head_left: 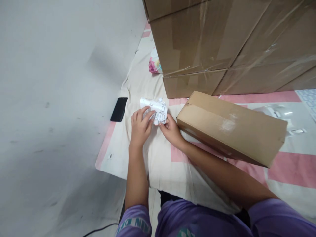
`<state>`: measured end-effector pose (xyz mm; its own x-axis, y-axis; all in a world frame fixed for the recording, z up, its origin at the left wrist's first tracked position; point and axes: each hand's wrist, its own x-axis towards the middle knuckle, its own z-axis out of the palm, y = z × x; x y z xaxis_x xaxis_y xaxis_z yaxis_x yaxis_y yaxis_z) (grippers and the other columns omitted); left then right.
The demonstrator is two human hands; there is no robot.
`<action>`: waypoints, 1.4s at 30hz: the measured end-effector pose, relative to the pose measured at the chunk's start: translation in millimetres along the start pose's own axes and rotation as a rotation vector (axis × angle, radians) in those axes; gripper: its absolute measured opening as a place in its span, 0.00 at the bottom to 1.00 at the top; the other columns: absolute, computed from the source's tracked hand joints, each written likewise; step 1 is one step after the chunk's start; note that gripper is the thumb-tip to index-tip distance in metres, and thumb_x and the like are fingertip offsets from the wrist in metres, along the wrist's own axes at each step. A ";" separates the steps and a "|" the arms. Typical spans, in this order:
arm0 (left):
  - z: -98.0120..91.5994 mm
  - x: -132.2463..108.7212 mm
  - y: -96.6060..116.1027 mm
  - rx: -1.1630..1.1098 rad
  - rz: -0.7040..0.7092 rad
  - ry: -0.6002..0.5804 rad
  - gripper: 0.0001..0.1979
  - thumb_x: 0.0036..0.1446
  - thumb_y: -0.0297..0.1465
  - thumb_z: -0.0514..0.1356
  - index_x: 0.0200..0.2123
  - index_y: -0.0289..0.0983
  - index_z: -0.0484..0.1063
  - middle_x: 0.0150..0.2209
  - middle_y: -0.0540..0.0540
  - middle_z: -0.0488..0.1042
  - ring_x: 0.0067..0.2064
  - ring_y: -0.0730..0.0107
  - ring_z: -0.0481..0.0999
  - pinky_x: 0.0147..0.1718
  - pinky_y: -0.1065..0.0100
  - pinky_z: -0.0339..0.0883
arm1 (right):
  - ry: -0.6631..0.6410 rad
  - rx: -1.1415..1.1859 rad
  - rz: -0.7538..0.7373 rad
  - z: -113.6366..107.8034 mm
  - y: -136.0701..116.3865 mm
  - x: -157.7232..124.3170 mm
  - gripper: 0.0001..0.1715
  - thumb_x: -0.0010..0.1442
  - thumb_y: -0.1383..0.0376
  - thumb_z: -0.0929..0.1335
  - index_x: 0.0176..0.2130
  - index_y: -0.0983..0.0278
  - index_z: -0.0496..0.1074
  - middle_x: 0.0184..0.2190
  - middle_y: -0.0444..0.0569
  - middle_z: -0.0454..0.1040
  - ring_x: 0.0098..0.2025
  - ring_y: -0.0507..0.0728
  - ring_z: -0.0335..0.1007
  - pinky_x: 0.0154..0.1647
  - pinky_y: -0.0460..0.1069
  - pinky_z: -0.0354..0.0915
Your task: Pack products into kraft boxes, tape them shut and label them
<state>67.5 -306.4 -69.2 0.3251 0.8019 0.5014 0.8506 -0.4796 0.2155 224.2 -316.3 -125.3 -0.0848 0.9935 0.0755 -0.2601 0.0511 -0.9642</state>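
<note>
A small white sheet [160, 107] printed with several dark-outlined rectangles, like a sheet of stickers, is held slightly curled over the cloth-covered table. My right hand [171, 131] pinches its lower right corner between thumb and fingers. From the left, my left hand [141, 125] grips it with bent fingers over its face and the thumb at the lower edge. Whether a single sticker is between the left fingertips is too small to make out. Just right of my right hand lies a closed cardboard box [232, 126], set at a slant.
Stacked cardboard boxes [197, 42] under clear film stand at the back right. A black phone [118, 109] lies by the wall [61, 82] on the left. A colourful packet [155, 62] sits against the stack. Clear plastic [278, 112] and another patterned sheet [308, 100] lie at right.
</note>
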 end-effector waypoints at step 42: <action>1.2 0.6 3.0 -0.047 -0.085 0.054 0.13 0.70 0.38 0.56 0.51 0.42 0.75 0.61 0.40 0.71 0.61 0.54 0.68 0.58 0.53 0.62 | 0.015 0.015 0.013 0.3 -5.3 -1.1 0.14 0.63 0.62 0.68 0.49 0.57 0.65 0.41 0.47 0.81 0.40 0.57 0.78 0.38 0.50 0.69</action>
<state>70.7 -306.8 -69.2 0.2284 0.8207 0.5237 0.8534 -0.4277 0.2981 225.4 -317.7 -120.2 -0.0735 0.9956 0.0585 -0.2733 0.0363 -0.9612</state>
